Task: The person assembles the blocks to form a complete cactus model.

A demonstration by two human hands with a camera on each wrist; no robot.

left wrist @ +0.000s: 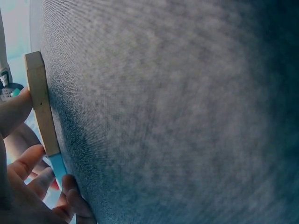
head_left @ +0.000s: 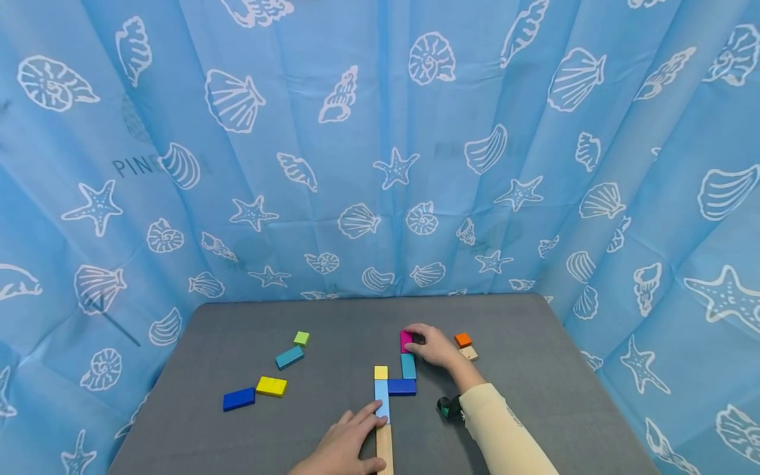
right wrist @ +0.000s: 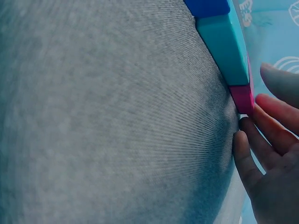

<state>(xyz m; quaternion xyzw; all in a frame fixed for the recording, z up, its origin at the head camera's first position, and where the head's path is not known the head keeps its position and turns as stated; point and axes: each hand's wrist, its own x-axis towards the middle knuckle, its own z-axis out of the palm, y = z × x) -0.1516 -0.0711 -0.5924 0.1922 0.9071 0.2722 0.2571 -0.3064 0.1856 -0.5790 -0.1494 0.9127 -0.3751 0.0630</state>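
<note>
My left hand rests beside a long wooden block and a light blue block, its fingertips on the light blue one and its thumb at the wood. Beyond them a pale yellow square block continues the line. A dark blue block juts to the right, and a teal block runs away from its end. At the far end lies a magenta block, touched by the fingers of my right hand. In the right wrist view the thumb stands apart from the magenta block.
Left on the grey table lie a blue block, a yellow block, a teal block and a green square block. Right of my hand are an orange block and a wooden block. A blue curtain hangs behind.
</note>
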